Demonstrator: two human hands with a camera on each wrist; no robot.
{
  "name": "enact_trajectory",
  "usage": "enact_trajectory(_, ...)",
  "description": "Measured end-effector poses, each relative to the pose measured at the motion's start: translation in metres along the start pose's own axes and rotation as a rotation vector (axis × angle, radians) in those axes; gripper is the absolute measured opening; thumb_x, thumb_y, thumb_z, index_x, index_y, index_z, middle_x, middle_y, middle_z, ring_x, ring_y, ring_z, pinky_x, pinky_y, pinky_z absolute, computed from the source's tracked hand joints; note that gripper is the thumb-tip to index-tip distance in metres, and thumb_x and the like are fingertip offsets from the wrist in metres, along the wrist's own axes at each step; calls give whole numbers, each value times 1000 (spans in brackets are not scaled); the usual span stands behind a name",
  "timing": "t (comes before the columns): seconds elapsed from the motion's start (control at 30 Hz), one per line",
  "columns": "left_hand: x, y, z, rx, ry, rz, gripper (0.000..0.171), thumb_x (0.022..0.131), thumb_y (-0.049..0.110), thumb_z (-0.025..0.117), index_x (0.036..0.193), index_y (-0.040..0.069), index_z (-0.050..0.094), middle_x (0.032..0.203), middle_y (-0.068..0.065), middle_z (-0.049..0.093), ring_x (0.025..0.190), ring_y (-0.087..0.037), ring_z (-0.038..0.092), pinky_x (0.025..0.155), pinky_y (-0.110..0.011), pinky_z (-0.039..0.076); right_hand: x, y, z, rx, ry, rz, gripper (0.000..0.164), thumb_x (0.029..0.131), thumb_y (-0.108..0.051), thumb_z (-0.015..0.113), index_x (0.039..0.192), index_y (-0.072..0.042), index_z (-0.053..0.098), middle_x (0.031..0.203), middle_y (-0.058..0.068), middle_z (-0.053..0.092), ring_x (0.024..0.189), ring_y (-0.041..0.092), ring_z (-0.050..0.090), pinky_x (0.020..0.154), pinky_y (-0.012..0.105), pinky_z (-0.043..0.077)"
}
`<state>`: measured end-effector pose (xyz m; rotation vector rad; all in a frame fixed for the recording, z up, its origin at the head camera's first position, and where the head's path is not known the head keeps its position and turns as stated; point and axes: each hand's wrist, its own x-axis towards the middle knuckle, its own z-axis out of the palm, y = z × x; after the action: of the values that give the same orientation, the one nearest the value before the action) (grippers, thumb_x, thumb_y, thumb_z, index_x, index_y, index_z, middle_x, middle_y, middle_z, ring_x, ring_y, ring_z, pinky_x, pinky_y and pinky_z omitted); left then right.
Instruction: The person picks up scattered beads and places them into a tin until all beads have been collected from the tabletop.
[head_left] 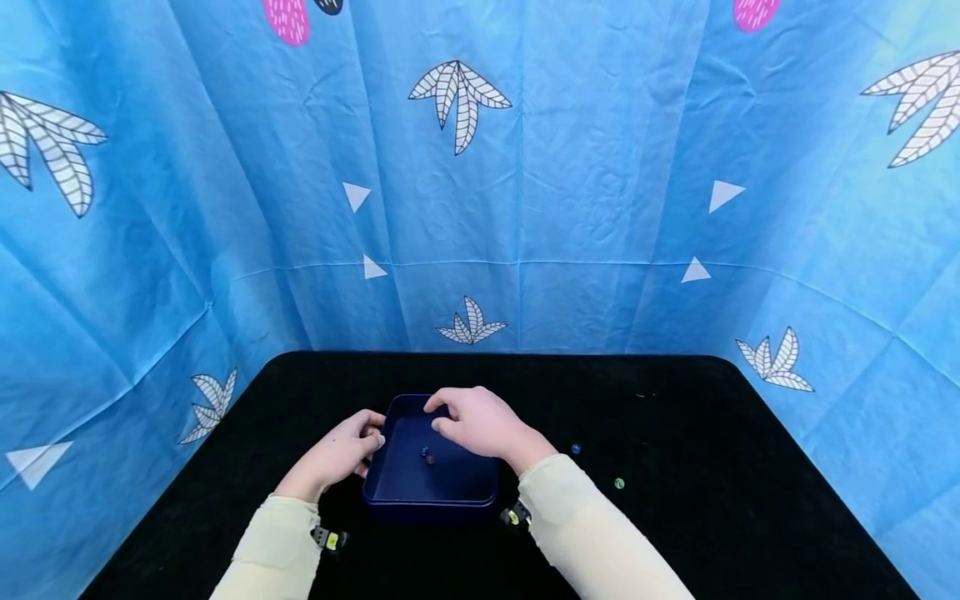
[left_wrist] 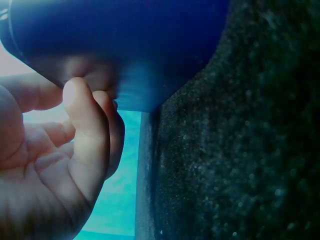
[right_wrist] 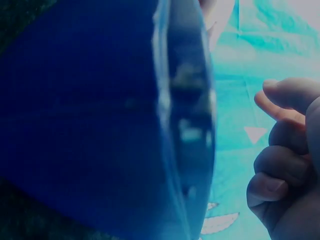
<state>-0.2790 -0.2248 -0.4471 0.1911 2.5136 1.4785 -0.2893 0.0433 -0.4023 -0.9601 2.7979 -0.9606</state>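
A dark blue tray (head_left: pixel 431 502) with raised walls stands on the black table. My left hand (head_left: pixel 347 450) grips its left side, with bent fingers (left_wrist: pixel 87 120) against the outer wall in the left wrist view. Inside the tray, a small blue marble (head_left: pixel 424 451) lies beside a brownish one (head_left: pixel 431 459). My right hand (head_left: pixel 480 421) hovers over the tray's far right part, with a gap between index finger and thumb and nothing seen there. In the right wrist view the other fingers (right_wrist: pixel 280 162) are loosely curled, beyond the tray's rim.
To the right of the tray, a blue marble (head_left: pixel 576 448) and a green marble (head_left: pixel 618 483) lie on the black table surface (head_left: pixel 712 467). A blue patterned curtain (head_left: pixel 570 208) hangs behind the table and along both sides.
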Motion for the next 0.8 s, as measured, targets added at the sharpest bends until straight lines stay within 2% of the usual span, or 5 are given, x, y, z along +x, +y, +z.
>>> enact_trajectory(0.3,-2,-4,-3,-11,-2,1,36,104,7,48,138,-5,46,100,-12,51,88,-31,58,65,-41,56,-7,10,-10,44,12,28,23,98,-32,63,119,-27,70,58,-6,44,48,13,44,55,28,42)
enact_trajectory(0.57,-2,-4,-2,21,-51,83,40,104,9,46,138,-11,42,103,-16,54,84,-28,58,63,-39,57,-26,28,-22,28,58,75,18,97,-31,65,114,-26,71,58,-7,44,48,12,43,54,29,42)
enact_trajectory(0.67,-2,-3,-1,11,-37,74,39,103,7,47,137,-11,43,105,-18,55,83,-27,59,63,-39,57,-34,36,-26,40,86,85,15,96,-29,66,111,-27,71,58,-7,44,48,12,43,54,30,43)
enact_trajectory(0.8,0,-3,1,-6,-8,25,37,103,6,48,138,-7,46,105,-17,55,84,-28,59,64,-40,57,-44,45,-31,52,119,98,12,96,-27,67,107,-28,71,58,-7,45,49,11,43,56,31,45)
